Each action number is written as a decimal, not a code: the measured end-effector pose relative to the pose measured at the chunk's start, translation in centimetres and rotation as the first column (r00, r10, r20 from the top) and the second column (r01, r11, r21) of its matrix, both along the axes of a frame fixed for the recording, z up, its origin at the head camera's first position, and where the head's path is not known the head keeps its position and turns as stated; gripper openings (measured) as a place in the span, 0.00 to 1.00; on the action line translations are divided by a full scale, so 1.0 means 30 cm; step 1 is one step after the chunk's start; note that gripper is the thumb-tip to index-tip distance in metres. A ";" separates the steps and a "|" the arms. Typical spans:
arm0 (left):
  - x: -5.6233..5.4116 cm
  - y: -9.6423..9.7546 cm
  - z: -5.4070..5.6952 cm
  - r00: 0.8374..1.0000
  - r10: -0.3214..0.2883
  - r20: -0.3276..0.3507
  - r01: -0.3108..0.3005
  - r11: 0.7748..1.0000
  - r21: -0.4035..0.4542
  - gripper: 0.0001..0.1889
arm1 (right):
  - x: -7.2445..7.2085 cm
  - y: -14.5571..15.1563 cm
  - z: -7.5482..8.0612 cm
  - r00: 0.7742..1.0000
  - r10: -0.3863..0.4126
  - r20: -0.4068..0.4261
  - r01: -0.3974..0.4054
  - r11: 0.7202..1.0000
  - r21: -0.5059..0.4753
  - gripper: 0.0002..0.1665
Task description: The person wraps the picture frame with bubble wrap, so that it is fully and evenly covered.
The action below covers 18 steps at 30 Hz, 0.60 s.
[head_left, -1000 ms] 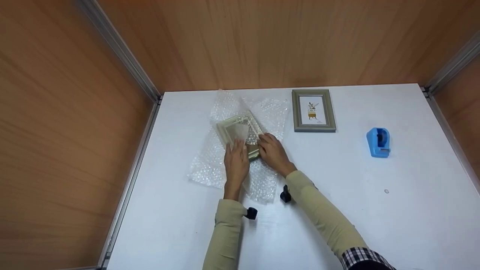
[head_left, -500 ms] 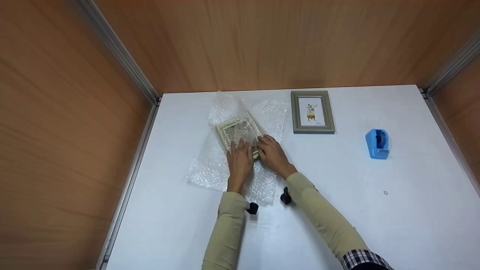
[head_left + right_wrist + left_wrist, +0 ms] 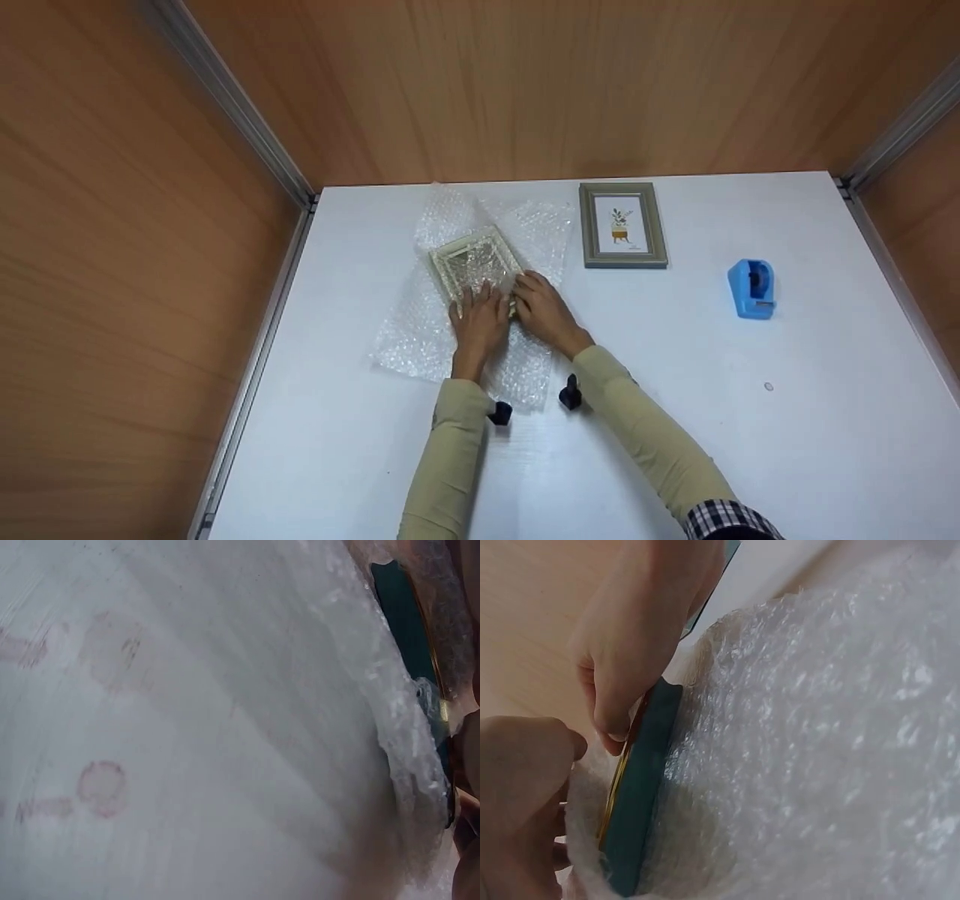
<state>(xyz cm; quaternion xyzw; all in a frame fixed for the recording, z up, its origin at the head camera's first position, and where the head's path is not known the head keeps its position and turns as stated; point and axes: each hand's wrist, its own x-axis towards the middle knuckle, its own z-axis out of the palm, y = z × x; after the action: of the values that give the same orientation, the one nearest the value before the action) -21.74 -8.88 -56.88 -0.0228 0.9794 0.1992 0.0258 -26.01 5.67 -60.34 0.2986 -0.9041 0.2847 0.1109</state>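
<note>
A picture frame (image 3: 474,259) lies tilted on a spread sheet of bubble wrap (image 3: 416,341), with clear wrap over its face. My left hand (image 3: 480,324) rests on the wrapped lower part, fingers spread. At the lower right edge my right hand (image 3: 546,311) holds the frame, its fingers bent. In the left wrist view, the frame's dark green side (image 3: 641,795) and gold edge show uncovered between wrap layers, with the right hand's thumb against it. A small pale translucent patch (image 3: 507,280) sits between the hands; what it is I cannot tell.
A second frame (image 3: 658,225) with a plant picture lies at the back, right of the wrap. Further right stands a blue tape dispenser (image 3: 751,289). A small round spot (image 3: 768,386) marks the white table (image 3: 315,420). Wooden panels (image 3: 480,90) enclose the back and sides.
My left hand has shifted right and slightly up over the frame, and wrap now covers more of its face. The translucent patch moved right with it. My right hand has stayed at the frame's edge.
</note>
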 end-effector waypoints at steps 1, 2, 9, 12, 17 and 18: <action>-0.003 -0.009 0.006 1.000 -0.013 0.022 0.013 1.000 -0.002 0.25 | 0.001 0.001 0.004 1.000 0.001 0.024 0.000 1.000 -0.012 0.18; -0.007 -0.018 0.013 0.999 -0.030 0.044 0.031 0.999 -0.013 0.25 | 0.003 0.003 0.007 0.999 0.002 0.049 0.000 1.000 -0.025 0.18; -0.029 -0.081 0.044 0.984 -0.152 0.089 0.157 0.986 -0.055 0.21 | 0.019 0.026 0.028 0.991 -0.001 0.137 0.015 0.995 -0.098 0.16; -0.032 -0.095 0.038 0.985 -0.164 0.062 0.167 0.985 -0.044 0.21 | 0.029 0.040 0.029 0.994 -0.002 0.105 0.016 0.992 -0.126 0.16; -0.038 -0.104 0.027 0.985 -0.166 0.050 0.167 0.985 -0.030 0.22 | 0.051 0.072 0.028 0.998 -0.013 0.067 0.023 0.987 -0.156 0.14; -0.038 -0.106 0.029 0.985 -0.166 0.053 0.167 0.986 -0.026 0.22 | 0.056 0.078 0.030 0.998 -0.009 0.060 0.018 0.987 -0.159 0.13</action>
<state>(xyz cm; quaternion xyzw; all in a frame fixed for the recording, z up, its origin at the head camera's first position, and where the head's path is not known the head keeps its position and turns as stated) -22.89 -12.05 -56.01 0.0538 0.9798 0.1807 0.0666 -24.34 8.00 -59.45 0.2741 -0.8834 0.3638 0.1098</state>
